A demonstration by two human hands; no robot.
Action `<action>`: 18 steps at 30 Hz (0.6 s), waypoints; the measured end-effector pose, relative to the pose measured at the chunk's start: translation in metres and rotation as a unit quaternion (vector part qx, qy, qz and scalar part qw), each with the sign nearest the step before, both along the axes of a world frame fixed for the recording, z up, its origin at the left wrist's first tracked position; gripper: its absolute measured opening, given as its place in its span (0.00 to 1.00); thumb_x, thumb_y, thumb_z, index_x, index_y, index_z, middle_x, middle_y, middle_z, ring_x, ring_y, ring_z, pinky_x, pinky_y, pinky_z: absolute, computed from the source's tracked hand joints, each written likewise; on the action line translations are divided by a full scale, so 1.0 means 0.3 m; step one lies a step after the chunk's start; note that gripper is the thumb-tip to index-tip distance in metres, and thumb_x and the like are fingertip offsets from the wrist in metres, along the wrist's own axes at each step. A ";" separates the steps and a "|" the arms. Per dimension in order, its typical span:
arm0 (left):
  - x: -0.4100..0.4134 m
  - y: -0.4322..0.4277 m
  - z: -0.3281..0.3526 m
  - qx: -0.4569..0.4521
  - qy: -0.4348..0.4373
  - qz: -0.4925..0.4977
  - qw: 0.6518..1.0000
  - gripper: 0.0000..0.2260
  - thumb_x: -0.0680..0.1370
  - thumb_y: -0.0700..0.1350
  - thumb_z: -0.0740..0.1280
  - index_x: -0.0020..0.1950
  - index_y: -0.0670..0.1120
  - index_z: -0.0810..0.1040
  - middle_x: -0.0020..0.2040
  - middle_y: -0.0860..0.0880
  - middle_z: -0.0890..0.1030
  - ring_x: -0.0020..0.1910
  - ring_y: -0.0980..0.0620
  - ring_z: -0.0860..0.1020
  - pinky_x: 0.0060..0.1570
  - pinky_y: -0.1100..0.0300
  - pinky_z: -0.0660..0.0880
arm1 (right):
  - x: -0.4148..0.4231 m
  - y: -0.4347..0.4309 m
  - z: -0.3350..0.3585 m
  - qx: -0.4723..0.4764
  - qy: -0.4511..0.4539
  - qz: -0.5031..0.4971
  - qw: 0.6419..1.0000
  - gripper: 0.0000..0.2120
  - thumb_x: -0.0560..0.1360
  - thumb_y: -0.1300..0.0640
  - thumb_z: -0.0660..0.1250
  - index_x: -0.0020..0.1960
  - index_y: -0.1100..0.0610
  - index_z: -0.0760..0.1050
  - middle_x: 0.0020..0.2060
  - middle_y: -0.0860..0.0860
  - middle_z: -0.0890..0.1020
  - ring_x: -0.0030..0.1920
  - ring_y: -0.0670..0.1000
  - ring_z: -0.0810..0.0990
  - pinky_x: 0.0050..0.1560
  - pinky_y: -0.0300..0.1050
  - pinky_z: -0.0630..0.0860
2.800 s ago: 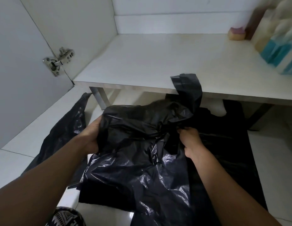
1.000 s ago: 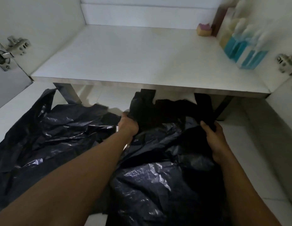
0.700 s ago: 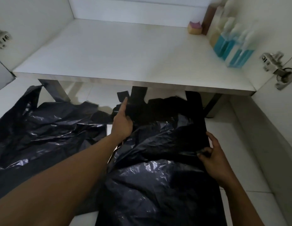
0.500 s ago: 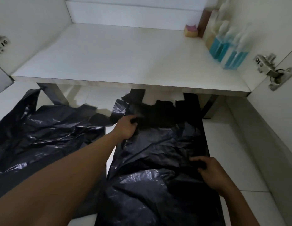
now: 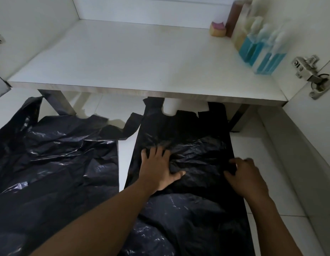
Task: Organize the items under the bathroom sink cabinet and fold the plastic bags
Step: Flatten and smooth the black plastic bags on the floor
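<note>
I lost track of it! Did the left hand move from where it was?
Yes. The left hand slid back toward the person, away from the shelf edge, onto the bag.

Shelf [image 5: 132, 58], white board, upper half of the frame: we list a pink-and-tan block [image 5: 218, 30] at its back right, a brown bottle [image 5: 234, 17] just beside it, and clear bottles [image 5: 252, 48] of blue liquid along the right wall.

Floor [image 5: 256, 145], white tile, lower half: we count two black plastic bags, a bare strip between them. The crumpled bag [image 5: 55, 154] lies lower left. The flattened bag [image 5: 188, 130] lies centre, handles reaching under the shelf's front edge.
</note>
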State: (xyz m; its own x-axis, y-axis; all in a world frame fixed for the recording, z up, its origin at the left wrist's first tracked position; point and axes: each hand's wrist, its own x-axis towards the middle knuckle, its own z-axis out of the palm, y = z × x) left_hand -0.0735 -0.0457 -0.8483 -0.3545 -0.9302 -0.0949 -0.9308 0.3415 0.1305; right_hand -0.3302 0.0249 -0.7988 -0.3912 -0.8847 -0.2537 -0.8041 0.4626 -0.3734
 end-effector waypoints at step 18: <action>-0.017 -0.046 -0.077 -0.078 0.061 0.007 0.995 0.40 0.69 0.79 0.54 0.65 0.49 0.71 0.67 0.48 0.69 0.68 0.44 0.65 0.73 0.38 0.56 | -0.013 -0.689 0.000 0.052 0.120 0.066 0.989 0.17 0.75 0.56 0.68 0.59 0.65 0.72 0.46 0.58 0.76 0.43 0.56 0.76 0.41 0.45 0.74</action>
